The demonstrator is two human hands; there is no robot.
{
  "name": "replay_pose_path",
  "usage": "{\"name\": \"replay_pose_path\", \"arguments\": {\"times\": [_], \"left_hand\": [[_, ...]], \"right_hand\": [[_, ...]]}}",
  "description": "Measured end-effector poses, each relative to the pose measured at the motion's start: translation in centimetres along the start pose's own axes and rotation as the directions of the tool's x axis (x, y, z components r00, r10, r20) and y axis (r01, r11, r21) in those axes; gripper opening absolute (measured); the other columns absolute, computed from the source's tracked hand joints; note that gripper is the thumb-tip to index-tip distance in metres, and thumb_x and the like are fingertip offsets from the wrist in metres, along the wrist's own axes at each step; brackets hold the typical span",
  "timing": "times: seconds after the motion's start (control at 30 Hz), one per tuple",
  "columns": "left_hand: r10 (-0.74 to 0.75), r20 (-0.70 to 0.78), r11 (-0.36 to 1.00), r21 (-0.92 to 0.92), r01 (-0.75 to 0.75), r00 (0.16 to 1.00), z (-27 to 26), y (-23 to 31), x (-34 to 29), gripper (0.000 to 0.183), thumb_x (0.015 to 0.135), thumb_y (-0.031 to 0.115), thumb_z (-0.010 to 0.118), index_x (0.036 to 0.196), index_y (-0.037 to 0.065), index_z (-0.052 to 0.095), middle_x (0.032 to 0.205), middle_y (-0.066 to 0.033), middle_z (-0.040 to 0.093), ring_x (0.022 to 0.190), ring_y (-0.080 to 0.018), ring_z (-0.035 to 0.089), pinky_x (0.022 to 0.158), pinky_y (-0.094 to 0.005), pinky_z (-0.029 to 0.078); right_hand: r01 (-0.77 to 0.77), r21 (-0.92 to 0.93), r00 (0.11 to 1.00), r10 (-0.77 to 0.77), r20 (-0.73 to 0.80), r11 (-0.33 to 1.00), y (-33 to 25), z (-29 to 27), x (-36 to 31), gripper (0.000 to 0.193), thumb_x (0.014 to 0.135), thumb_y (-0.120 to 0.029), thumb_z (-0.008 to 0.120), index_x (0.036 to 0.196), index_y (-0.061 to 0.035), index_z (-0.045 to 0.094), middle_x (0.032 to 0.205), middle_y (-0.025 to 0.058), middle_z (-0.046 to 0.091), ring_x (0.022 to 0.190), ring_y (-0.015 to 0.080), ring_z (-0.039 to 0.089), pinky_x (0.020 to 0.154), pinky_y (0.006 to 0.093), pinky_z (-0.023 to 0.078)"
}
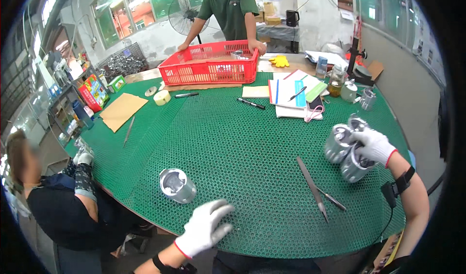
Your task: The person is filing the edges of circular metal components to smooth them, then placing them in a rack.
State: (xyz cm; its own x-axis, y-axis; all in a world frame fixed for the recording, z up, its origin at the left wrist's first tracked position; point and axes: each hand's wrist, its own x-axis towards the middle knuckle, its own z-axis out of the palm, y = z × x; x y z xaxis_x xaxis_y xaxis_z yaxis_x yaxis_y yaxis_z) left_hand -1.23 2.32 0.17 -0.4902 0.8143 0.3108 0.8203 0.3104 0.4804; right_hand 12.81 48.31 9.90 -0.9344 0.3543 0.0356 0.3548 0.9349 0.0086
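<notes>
Partly covered by the right hand [374, 145]: metal cylinders [345, 150] at right. Cut off at upper edge: head of person in green shirt [232, 9]. Blurred face far left.

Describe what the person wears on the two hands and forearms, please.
Both the left hand and the right hand wear white knitted gloves with thin red cuff edges. A black strap with a small black device circles the right forearm; a similar black band sits at the left wrist. No sleeves show.
</notes>
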Motion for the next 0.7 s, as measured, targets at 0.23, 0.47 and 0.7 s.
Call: {"name": "replay_pose_path", "arguments": {"times": [0.23,0.47,0.7], "left_hand": [[-0.114,-0.004,0.991,-0.077,0.113,0.993,1.7,-10.8,-0.6,0.081,0.090,0.029,0.067,0.149,-0.005,0.024,0.149,-0.0291,0.036,0.122,-0.0379,0.054,0.106,-0.0429,0.043],[-0.197,-0.243,0.970,0.090,0.225,0.950,-2.6,-10.3,-3.4,0.063,0.082,0.021,0.071,0.135,-0.001,0.045,0.134,-0.0253,0.050,0.121,-0.0429,0.052,0.102,-0.0466,0.044],[-0.083,-0.285,0.988,-0.151,0.041,0.955,1.1,-5.5,-6.5,0.033,0.075,0.014,0.074,0.105,0.002,0.066,0.100,-0.0168,0.068,0.091,-0.0350,0.066,0.081,-0.0418,0.053]], "right_hand": [[0.369,0.211,0.890,-0.410,0.201,0.905,-15.0,-3.2,-0.2,0.042,0.080,-0.023,0.064,0.122,-0.0215,0.060,0.109,0.0155,0.064,0.100,0.0330,0.065,0.085,0.0419,0.053],[0.715,0.159,0.671,-0.732,0.121,0.681,-25.0,2.4,3.4,0.039,0.081,-0.015,0.062,0.119,-0.0194,0.059,0.103,0.0188,0.058,0.089,0.0363,0.064,0.074,0.0451,0.053],[0.716,0.216,0.669,-0.741,0.061,0.664,-25.7,5.1,2.7,0.047,0.083,-0.010,0.060,0.127,-0.0254,0.056,0.117,0.0165,0.054,0.091,0.0328,0.065,0.071,0.0397,0.055]]}}
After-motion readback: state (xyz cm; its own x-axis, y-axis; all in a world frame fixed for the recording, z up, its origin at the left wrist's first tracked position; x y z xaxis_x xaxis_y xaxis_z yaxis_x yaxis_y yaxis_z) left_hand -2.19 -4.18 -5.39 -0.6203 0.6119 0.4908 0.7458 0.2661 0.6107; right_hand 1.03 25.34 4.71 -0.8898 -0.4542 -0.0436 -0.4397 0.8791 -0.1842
